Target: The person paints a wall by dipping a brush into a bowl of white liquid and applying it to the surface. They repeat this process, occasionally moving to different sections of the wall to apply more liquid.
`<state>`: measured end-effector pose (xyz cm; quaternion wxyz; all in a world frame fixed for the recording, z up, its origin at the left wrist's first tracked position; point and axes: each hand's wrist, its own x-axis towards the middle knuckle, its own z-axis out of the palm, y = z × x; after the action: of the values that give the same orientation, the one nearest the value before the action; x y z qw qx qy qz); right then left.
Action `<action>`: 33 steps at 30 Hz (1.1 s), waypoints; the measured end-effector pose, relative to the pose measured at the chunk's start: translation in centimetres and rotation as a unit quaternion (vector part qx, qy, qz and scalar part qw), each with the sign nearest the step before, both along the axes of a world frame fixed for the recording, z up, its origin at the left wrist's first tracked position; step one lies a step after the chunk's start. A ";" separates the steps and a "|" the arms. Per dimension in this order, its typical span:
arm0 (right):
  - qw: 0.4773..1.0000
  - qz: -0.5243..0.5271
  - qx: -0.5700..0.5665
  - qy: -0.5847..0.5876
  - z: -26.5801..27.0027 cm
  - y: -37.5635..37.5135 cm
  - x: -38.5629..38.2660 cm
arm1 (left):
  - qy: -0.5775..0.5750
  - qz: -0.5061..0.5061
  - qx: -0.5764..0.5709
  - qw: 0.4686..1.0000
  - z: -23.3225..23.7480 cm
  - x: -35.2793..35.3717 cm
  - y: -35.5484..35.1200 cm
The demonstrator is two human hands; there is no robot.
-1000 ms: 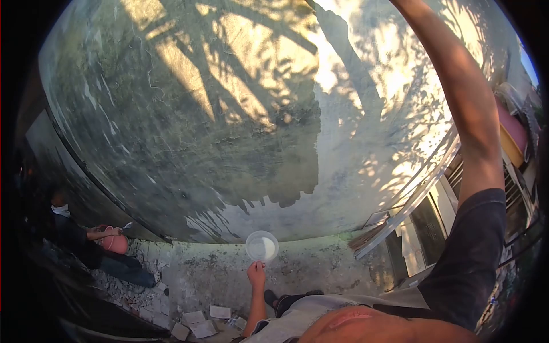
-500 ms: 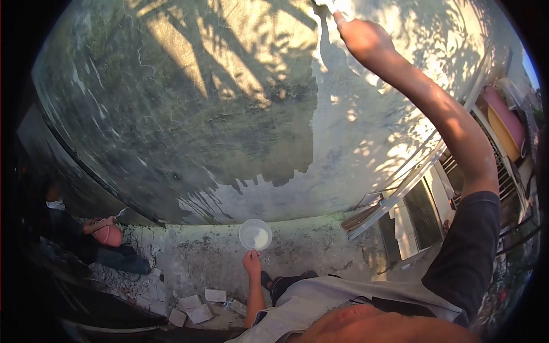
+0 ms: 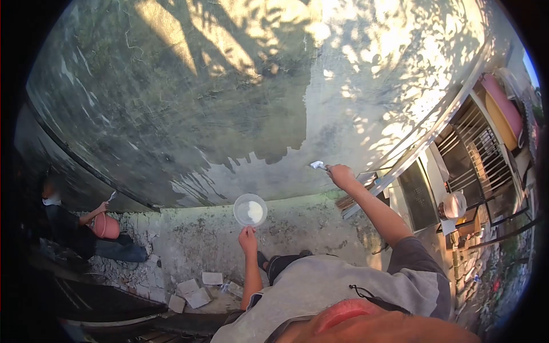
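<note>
Head view: brush (image 3: pixel 318 165), tub (image 3: pixel 242 211) in 2 hands (image 3: pixel 342 176)

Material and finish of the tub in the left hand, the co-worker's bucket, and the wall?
Tub in the left hand: likely thin plastic, smooth; it looks translucent, the white contents showing pale inside.
Bucket: probably molded plastic, fairly matte; even pink-red color, rounded body.
Wall: looks like cement render or concrete, dull and patchy, with fine crack-like lines; which one is unclear.
</note>
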<state>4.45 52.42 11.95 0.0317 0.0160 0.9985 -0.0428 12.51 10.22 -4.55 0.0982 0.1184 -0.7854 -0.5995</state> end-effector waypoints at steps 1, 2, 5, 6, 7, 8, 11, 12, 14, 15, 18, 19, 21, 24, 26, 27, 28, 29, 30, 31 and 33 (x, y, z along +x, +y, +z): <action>1.000 0.013 -0.006 0.012 0.4 0.0 -0.6 | -0.006 -0.002 -0.008 1.000 0.2 0.0 0.0; 0.999 0.027 -0.013 0.022 1.0 0.1 -1.3 | 0.010 -0.001 -0.010 1.000 0.6 0.0 0.4; 0.995 -0.001 -0.011 0.101 7.3 0.5 -3.9 | 0.018 -0.002 -0.005 1.000 1.7 -0.2 0.5; 0.988 -0.014 -0.020 0.155 10.7 0.7 -4.3 | 0.018 -0.004 0.007 1.000 2.0 -0.2 0.6; 0.972 -0.008 -0.041 0.232 14.3 1.0 -4.4 | 0.011 -0.003 0.005 1.000 2.1 -0.1 0.6; 0.966 -0.024 -0.037 0.254 18.6 0.9 -3.9 | 0.004 -0.001 -0.005 1.000 2.3 0.1 0.5; 0.903 -0.008 -0.053 0.426 27.2 1.0 -2.4 | 0.004 0.006 -0.007 1.000 1.3 0.8 0.1; 0.873 0.001 -0.060 0.485 29.6 0.7 -1.6 | 0.015 0.011 0.003 1.000 0.7 1.0 0.0; 0.805 0.022 -0.083 0.587 33.0 0.1 -0.5 | 0.002 0.007 -0.008 1.000 0.5 1.6 -0.2; 0.768 0.034 -0.099 0.632 34.4 -0.4 -0.1 | -0.005 0.003 -0.019 1.000 0.4 1.9 -0.2; 0.758 0.027 -0.151 0.634 36.4 -2.0 1.0 | -0.034 -0.013 -0.032 0.999 0.0 2.0 -0.3; 0.766 -0.003 -0.173 0.619 36.4 -1.9 0.7 | -0.034 -0.015 -0.035 0.999 0.0 1.8 -0.2; 0.689 0.070 -0.134 0.709 32.6 -0.1 -3.6 | -0.029 -0.004 -0.011 0.999 -0.1 1.4 0.3; 0.850 -0.096 -0.087 0.511 24.5 -0.3 -5.1 | -0.027 -0.025 -0.014 0.999 1.1 0.9 1.2; 0.908 -0.123 -0.046 0.399 16.9 -0.5 -5.9 | -0.022 -0.028 -0.012 0.999 1.2 0.6 1.8; 0.917 -0.141 -0.068 0.368 13.2 -1.2 -5.1 | -0.020 -0.029 -0.009 0.999 1.2 0.5 1.7; 0.924 -0.135 -0.088 0.348 8.9 -1.4 -4.3 | -0.017 -0.028 -0.010 0.999 1.2 0.3 1.5; 0.942 -0.142 -0.075 0.294 5.0 -1.8 -3.3 | -0.026 -0.025 -0.016 0.999 1.0 0.2 1.5; 0.955 -0.144 -0.088 0.246 1.6 -2.4 -1.9 | -0.037 -0.023 -0.021 0.999 0.9 0.3 1.4; 0.962 -0.142 -0.112 0.204 -2.6 -2.4 -0.9 | -0.036 -0.021 -0.021 0.999 0.9 0.4 1.4; 0.967 -0.127 -0.159 0.153 -10.5 -2.3 1.1 | -0.020 -0.026 -0.021 0.999 0.6 0.5 1.3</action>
<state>5.51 50.16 1.42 -0.1248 0.1305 0.9616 -0.2070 12.99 11.47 -3.93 0.0690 0.1079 -0.8028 -0.5824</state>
